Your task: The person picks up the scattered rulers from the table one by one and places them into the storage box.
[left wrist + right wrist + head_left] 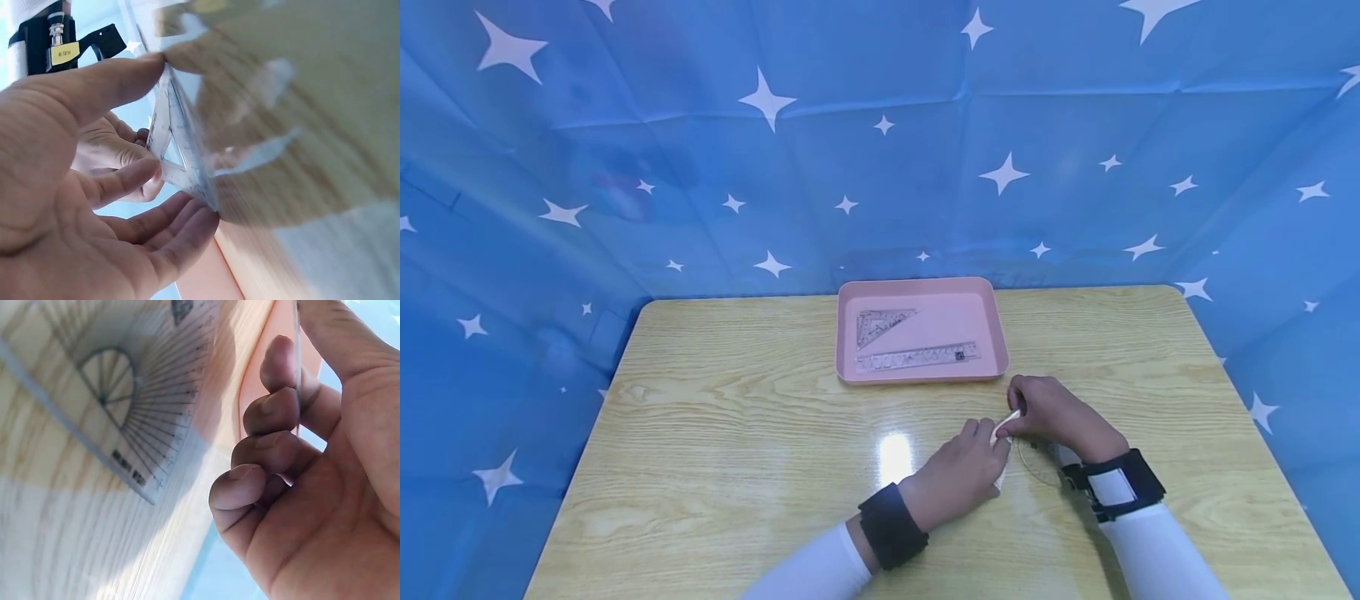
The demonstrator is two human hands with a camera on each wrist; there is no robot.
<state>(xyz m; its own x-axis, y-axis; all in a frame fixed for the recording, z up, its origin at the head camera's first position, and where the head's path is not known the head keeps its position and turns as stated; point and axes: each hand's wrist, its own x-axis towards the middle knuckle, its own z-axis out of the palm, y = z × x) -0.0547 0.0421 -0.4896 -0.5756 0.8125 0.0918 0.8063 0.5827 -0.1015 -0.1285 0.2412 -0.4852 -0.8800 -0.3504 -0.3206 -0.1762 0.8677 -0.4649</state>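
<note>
A clear triangular set square (pixel 187 179) stands on its edge, tilted up close over the table, held by both hands. My left hand (pixel 958 471) grips it between thumb and fingertips, with the thumb at its upper corner and the fingers at the lower one. Opposite, my right hand (pixel 1060 417) pinches it with thumb and curled fingers; the right wrist view shows it nearly edge-on there. Flat on the table beside the right hand lies a clear protractor (pixel 156 419), partly covered by the right wrist in the head view.
A pink tray (pixel 951 317) sits at the back of the wooden table, just beyond the hands. Inside it are another clear set square (pixel 868 329) and a clear ruler (pixel 917 357). Blue star-patterned cloth (pixel 917 183) hangs behind and along both sides.
</note>
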